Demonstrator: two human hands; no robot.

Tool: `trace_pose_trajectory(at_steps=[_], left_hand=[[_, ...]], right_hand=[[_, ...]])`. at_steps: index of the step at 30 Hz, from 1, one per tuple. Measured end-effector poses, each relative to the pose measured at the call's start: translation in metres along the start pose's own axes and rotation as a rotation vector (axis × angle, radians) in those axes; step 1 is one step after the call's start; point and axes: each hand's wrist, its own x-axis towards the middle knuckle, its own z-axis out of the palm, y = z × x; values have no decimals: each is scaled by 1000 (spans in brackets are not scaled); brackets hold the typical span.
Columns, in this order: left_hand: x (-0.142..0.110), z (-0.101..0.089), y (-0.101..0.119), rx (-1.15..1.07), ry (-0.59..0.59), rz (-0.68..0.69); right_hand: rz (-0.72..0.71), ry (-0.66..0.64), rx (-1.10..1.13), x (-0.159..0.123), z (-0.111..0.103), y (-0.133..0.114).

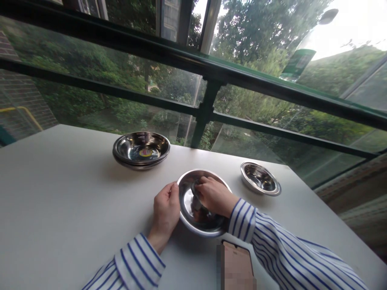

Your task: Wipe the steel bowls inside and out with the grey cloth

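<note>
A shiny metal bowl (205, 233) sits tilted slightly on the white table in front of me. My left hand (167, 207) grips its left rim, thumb on top and fingers around the outside. Inside the bowl, my right hand (213, 195) is closed with its fingers bunched near the inner wall. Between those fingers is a small dark grey thing (194, 189); its kind is mostly hidden by the hand. The bowl's polished bottom reflects the hand.
A stack of shallow metal bowls (142, 151) with a yellow sticker inside stands at the back left. One smaller metal bowl (260, 179) is at the right. A phone (237, 266) lies near my right forearm. Beyond the white table (75, 193) runs a green railing (205, 104) with glass.
</note>
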Motion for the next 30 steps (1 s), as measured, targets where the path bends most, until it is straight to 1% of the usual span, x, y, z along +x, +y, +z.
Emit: trace_pose_trajectory(at_steps=[2, 4, 8, 10, 12, 14, 17, 19, 21, 25, 28, 30], left_hand=[[1, 0, 0, 0, 1, -1], [1, 0, 0, 2, 7, 1], [2, -1, 0, 3, 4, 0], [2, -1, 1, 2, -8, -1], [2, 0, 1, 3, -20, 0], [2, 0, 0, 6, -26, 1], [4, -2, -1, 11, -18, 5], [5, -4, -2, 11, -6, 5], [6, -5, -2, 11, -1, 0], [6, -6, -2, 8, -9, -22], [5, -4, 0, 9, -9, -28], [5, -3, 1, 7, -9, -28]], right_hand=[[9, 0, -3, 2, 1, 0], [-33, -13, 7, 2, 0, -5], [-213, -82, 43, -9, -11, -16], [-310, -125, 63, -16, -17, -16], [-365, -148, 79, -19, -19, -13], [-348, -130, 82, -16, -16, -13], [-237, -56, 67, -3, -6, -16], [-203, -32, 65, 4, -2, -18], [-246, -53, 79, 3, -5, -18], [-409, -155, 126, -16, -21, -9], [-458, -202, 147, -26, -28, -3], [-459, -194, 152, -23, -26, -4]])
